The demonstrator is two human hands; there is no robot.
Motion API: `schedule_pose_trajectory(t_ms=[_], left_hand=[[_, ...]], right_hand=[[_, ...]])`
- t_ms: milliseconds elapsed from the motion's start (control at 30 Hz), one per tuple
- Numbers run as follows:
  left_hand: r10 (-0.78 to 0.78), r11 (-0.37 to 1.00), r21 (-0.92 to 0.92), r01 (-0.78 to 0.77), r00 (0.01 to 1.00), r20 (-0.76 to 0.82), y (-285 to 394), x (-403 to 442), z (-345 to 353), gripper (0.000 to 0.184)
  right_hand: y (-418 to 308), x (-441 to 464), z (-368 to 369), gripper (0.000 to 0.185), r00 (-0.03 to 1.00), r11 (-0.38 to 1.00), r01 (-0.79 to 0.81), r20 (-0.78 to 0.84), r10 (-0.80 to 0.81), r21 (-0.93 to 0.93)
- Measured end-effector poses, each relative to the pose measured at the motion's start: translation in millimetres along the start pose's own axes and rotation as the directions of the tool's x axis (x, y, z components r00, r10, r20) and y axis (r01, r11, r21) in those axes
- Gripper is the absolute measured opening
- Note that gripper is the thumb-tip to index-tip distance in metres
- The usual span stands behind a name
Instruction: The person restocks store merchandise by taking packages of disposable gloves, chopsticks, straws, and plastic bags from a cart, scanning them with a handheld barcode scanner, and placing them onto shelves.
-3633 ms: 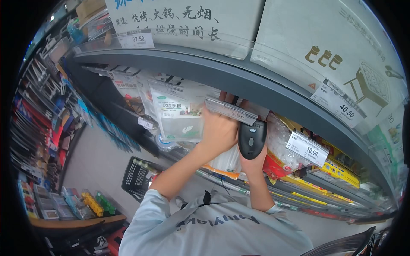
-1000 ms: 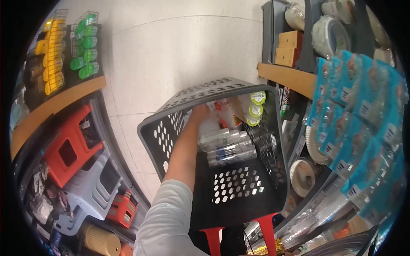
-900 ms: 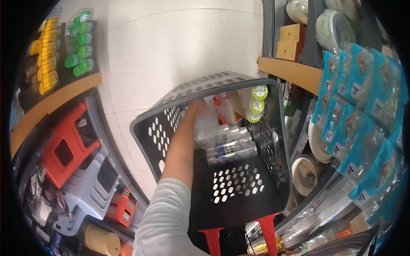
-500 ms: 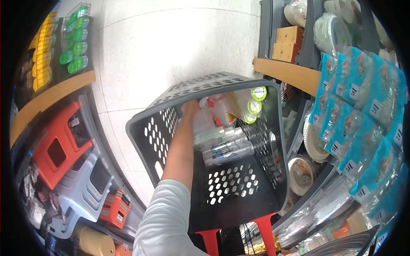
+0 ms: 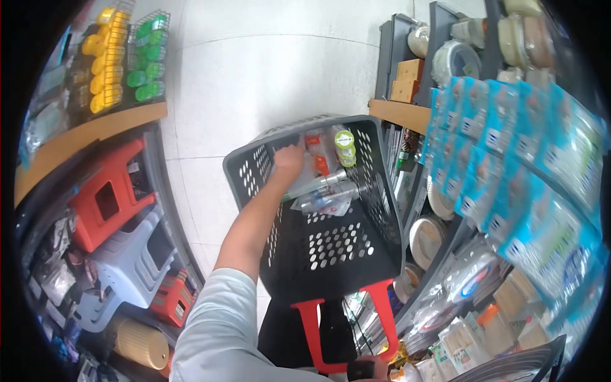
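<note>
My left hand (image 5: 289,159) reaches into the far left corner of a black shopping basket (image 5: 280,283), beside a clear pack with red print (image 5: 317,156). Its fingers look curled, and whatever they hold is hidden. Green-lidded containers (image 5: 344,141) stand in the far right corner. Clear plastic-wrapped packs (image 5: 328,196) lie across the basket's middle. At the bottom edge, my right hand (image 5: 377,367) is partly visible, closed at the black grip of the red basket handle (image 5: 309,328).
On the left shelf are a red stool (image 5: 105,197), a blue-grey stool (image 5: 130,254) and a beige ribbed bin (image 5: 140,344). Wire racks of yellow bottles (image 5: 105,63) and green bottles (image 5: 149,57) stand beyond. Blue hanging packs (image 5: 503,140) jut out on the right.
The basket now appears farther from me, with more of its red handle showing. My left hand stays in its far left corner, less hidden now. My right hand has come into view.
</note>
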State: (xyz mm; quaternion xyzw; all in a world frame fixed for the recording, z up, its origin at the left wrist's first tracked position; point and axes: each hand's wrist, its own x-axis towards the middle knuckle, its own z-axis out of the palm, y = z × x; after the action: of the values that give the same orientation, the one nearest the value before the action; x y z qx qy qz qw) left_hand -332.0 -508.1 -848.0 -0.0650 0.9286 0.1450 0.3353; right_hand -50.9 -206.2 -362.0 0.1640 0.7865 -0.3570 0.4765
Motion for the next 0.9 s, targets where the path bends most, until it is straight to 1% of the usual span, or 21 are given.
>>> schedule_pose_trajectory(t_ms=[67, 133, 167, 200, 233, 267, 300, 333, 400, 433, 467, 533, 600, 633, 667, 733, 767, 800, 833, 867, 900], left_hand=[[-0.030, 0.998, -0.046, 0.030, 1.000, -0.010, 6.2, -43.8, -36.0, 0.020], [-0.073, 0.989, -0.135, 0.065, 0.996, -0.060, 17.3, -114.9, -83.7, 0.022], [-0.094, 0.981, -0.177, 0.082, 0.993, -0.065, 22.8, -152.6, -107.0, 0.025], [-0.067, 0.963, -0.267, 0.029, 0.989, -0.135, 21.5, -186.1, -113.5, 0.028], [-0.076, 0.906, -0.422, 0.001, 0.984, -0.162, 26.4, -222.0, -136.4, 0.030], [-0.066, 0.802, -0.597, -0.003, 0.993, -0.093, 21.4, -248.9, -139.9, 0.029], [-0.102, 0.643, -0.764, 0.062, 0.995, -0.005, 27.6, -282.8, -162.7, 0.030], [-0.095, 0.516, -0.854, 0.063, 0.995, 0.016, 36.1, -315.0, -178.6, 0.028], [-0.030, 0.315, -0.948, 0.041, 0.999, 0.033, 70.7, -379.2, -231.1, 0.025], [-0.009, 0.321, -0.947, 0.005, 1.000, 0.003, 88.8, -403.6, -255.9, 0.025], [0.038, 0.290, -0.957, -0.029, 0.999, -0.018, 104.7, -433.0, -276.6, 0.024], [0.109, 0.263, -0.961, -0.086, 0.992, -0.059, 133.8, -490.4, -306.1, 0.023], [0.230, 0.268, -0.949, -0.169, 0.967, -0.107, 158.3, -548.8, -323.0, 0.022], [0.273, 0.274, -0.942, -0.195, 0.955, -0.119, 170.2, -578.2, -331.0, 0.022], [0.299, 0.276, -0.939, -0.206, 0.947, -0.120, 182.6, -606.6, -336.5, 0.022], [0.437, 0.262, -0.909, -0.323, 0.880, -0.186, 201.3, -659.4, -343.1, 0.026], [0.505, 0.273, -0.883, -0.381, 0.838, -0.205, 206.9, -680.6, -343.5, 0.032], [0.518, 0.278, -0.875, -0.397, 0.829, -0.211, 218.0, -692.8, -342.5, 0.032], [0.548, 0.235, -0.887, -0.397, 0.808, -0.217, 226.8, -712.4, -343.0, 0.034], [0.572, 0.194, -0.902, -0.386, 0.791, -0.215, 233.8, -731.9, -342.8, 0.035], [0.571, 0.141, -0.926, -0.350, 0.793, -0.212, 240.8, -755.1, -348.3, 0.036]], right_hand=[[-15.0, -25.1, -6.8, 0.049, 0.999, 0.999, 0.038, -0.008, -0.038, 0.031], [-23.1, -25.0, -3.9, 0.051, 0.980, 0.954, 0.178, -0.043, -0.194, -0.240], [-22.6, -27.1, -1.3, 0.051, 0.966, 0.942, 0.226, -0.066, -0.250, -0.248], [-21.3, -24.7, 1.1, 0.050, 0.945, 0.923, 0.283, -0.092, -0.315, -0.260], [-24.4, -27.6, 7.0, 0.047, 0.946, 0.954, 0.248, -0.170, -0.275, -0.166], [-26.0, -24.5, 10.6, 0.044, 0.940, 0.971, 0.228, -0.245, -0.238, -0.069], [-19.1, -21.9, 15.6, 0.042, 0.943, 0.974, 0.215, -0.245, -0.226, -0.072], [-18.0, -20.4, 15.5, 0.039, 0.944, 0.976, 0.203, -0.248, -0.216, -0.077], [-65.5, -40.1, -11.0, 0.037, 0.973, 0.982, 0.168, -0.177, -0.151, 0.085], [-59.7, -50.4, -10.2, 0.045, 0.962, 0.964, 0.193, -0.227, -0.149, 0.183], [-61.3, -68.3, -12.7, 0.046, 0.942, 0.966, 0.207, -0.298, -0.153, 0.157], [-64.8, -116.9, -25.3, 0.043, 0.905, 0.963, 0.092, -0.425, 0.025, 0.252], [-37.3, -150.3, -28.7, 0.041, 0.754, 0.762, 0.413, -0.656, 0.019, 0.498], [-32.6, -173.9, -31.8, 0.042, 0.664, 0.573, 0.610, -0.747, 0.007, 0.548], [-46.1, -200.4, -45.4, 0.042, 0.561, 0.350, 0.771, -0.828, 0.021, 0.532], [-23.0, -245.0, -57.3, 0.048, 0.505, 0.200, 0.852, -0.860, -0.072, 0.484], [4.5, -266.1, -58.2, 0.050, 0.501, 0.367, 0.825, -0.857, -0.123, 0.430], [23.6, -276.7, -64.0, 0.052, 0.505, 0.514, 0.779, -0.845, -0.174, 0.359], [34.0, -292.6, -58.1, 0.056, 0.468, 0.459, 0.814, -0.870, -0.156, 0.356], [38.1, -307.7, -53.4, 0.056, 0.457, 0.449, 0.821, -0.877, -0.149, 0.351], [41.5, -321.6, -49.1, 0.056, 0.470, 0.345, 0.843, -0.877, -0.102, 0.412]])
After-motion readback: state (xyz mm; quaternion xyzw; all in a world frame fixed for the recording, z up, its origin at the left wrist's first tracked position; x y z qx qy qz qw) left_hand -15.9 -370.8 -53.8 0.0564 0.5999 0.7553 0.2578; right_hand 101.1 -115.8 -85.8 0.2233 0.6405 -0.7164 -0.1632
